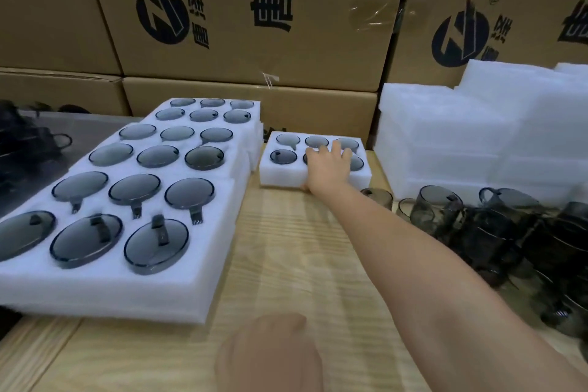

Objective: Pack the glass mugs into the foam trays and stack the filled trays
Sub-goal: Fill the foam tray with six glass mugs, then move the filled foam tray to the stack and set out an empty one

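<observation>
Right hand outstretched, splayed flat atop foam tray; left hand blurred, state unclear.

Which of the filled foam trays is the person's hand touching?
The far tray standing alone, right of the row of three trays; the right hand rests on it.

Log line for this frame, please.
right hand rests on filled tray | left hand low, blurred | loose mugs at right | stack at left
</observation>
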A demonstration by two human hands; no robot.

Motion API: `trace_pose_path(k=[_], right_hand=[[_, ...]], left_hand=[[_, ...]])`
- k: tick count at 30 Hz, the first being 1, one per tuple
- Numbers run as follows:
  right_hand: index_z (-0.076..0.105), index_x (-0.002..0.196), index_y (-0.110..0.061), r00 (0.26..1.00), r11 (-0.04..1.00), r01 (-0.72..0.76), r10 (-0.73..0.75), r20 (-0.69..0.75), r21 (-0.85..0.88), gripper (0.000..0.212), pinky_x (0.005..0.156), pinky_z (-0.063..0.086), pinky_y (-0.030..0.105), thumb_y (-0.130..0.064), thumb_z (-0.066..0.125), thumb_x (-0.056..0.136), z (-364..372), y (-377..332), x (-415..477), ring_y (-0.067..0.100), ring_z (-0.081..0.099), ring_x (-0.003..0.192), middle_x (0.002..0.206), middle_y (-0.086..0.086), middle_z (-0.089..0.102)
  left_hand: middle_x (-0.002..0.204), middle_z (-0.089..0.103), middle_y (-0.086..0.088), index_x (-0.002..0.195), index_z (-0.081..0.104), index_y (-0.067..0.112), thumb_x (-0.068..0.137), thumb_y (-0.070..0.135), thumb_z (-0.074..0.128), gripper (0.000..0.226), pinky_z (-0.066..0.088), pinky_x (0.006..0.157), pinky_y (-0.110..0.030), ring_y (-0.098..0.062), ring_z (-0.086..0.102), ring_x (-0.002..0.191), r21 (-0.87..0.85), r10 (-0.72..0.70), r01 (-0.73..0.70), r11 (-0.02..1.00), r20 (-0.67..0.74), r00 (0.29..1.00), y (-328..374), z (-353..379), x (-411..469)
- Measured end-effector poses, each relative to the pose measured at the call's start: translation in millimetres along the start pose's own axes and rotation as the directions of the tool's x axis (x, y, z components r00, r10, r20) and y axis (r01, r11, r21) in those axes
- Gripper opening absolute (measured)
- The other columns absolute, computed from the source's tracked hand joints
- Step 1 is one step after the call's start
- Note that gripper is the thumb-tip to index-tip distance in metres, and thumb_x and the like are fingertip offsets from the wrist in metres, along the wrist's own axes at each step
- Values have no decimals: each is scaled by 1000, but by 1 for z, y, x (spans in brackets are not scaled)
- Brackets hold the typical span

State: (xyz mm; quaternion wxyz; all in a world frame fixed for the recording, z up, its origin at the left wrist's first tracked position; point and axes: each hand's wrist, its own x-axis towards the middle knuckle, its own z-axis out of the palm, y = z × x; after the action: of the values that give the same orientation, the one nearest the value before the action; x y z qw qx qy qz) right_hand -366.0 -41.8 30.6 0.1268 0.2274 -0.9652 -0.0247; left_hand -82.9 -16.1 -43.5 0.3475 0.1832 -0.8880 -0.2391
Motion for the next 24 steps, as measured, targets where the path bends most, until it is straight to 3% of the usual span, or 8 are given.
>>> trace_pose_path(k=[4, 10, 13, 16, 20, 24], right_hand=[[46, 127, -18, 999, 996, -50, 48, 26, 76, 46, 80, 33, 32, -15, 60, 83, 5, -15, 16, 28, 35, 122, 125, 4, 50], [42, 130, -14, 999, 998, -38, 38, -10, 46, 48, 91, 34, 33, -9, 55, 85, 9, -28, 26, 32, 35, 122, 129, 6, 49], [33, 139, -16, 999, 996, -36, 37, -7, 86, 61, 94, 35, 33, -6, 57, 84, 7, -25, 27, 35, 36, 120, 133, 11, 42], [30, 137, -10, 998, 973, -40, 49, -34, 229, 65, 82, 38, 34, 2, 59, 81, 2, -18, 22, 36, 40, 116, 135, 16, 36], [37, 125, -6, 998, 935, 16, 4, -56, 355, 46, 68, 33, 35, 0, 54, 83, -12, -8, 9, 35, 43, 109, 129, 15, 33], [43, 122, -10, 958, 991, -16, 54, -283, 134, 40, 90, 31, 39, -19, 55, 85, -46, 22, 1, 31, 38, 117, 125, 12, 44]], left_hand=[[69, 61, 20, 67, 67, 35, 55, 46, 42, 30, 30, 79, -24, 3, 44, 78, 4, -11, 11, 1000, -17, 1000, 0, 4, 0], [67, 59, 21, 64, 66, 35, 54, 47, 42, 29, 30, 74, -26, 4, 42, 75, 23, -11, 12, 1000, -26, 1000, -2, 6, 1], [67, 59, 21, 65, 66, 35, 54, 46, 42, 29, 30, 75, -26, 3, 43, 77, 27, -11, 12, 1000, -36, 999, -2, 6, 0], [69, 60, 21, 66, 67, 36, 54, 46, 40, 31, 30, 76, -26, 3, 43, 78, 39, -10, 11, 999, -20, 1000, -2, 4, 0], [71, 61, 20, 69, 68, 35, 56, 46, 40, 33, 30, 76, -25, 3, 43, 81, 49, -24, 24, 999, -1, 1000, 1, 0, 0], [75, 63, 20, 70, 68, 35, 58, 47, 39, 34, 29, 78, -25, 1, 44, 84, 23, -72, 72, 997, -2, 997, 6, -4, -1]])
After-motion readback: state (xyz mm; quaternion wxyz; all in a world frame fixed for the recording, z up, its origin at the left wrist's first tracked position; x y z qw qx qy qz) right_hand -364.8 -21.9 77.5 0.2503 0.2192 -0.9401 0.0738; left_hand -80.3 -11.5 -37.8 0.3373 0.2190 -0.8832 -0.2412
